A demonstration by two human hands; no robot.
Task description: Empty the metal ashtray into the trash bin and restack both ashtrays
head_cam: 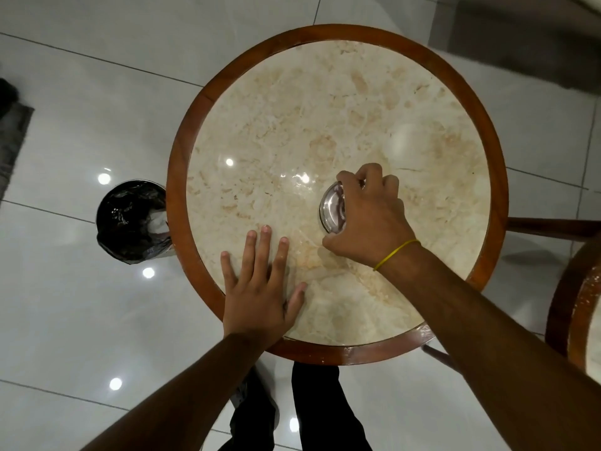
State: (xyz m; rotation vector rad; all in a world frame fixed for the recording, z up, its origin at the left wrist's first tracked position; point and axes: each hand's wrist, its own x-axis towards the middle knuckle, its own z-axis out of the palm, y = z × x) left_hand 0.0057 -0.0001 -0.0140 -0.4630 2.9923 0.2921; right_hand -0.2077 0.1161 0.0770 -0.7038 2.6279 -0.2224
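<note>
A round shiny ashtray (332,206) sits on the marble top of a round wood-rimmed table (325,109), right of centre. My right hand (369,216) covers most of it from above, fingers curled around its rim. Whether one ashtray or a stack lies under the hand is hidden. My left hand (261,288) rests flat on the table near the front left edge, fingers spread, holding nothing. A small trash bin (131,219) with a black liner and some white paper inside stands on the floor just left of the table.
Glossy white floor tiles surround the table. A second round table (579,314) pokes in at the right edge, with a wooden bar (553,224) beside it. A grey mat (13,131) lies at far left. My legs stand below the table's near edge.
</note>
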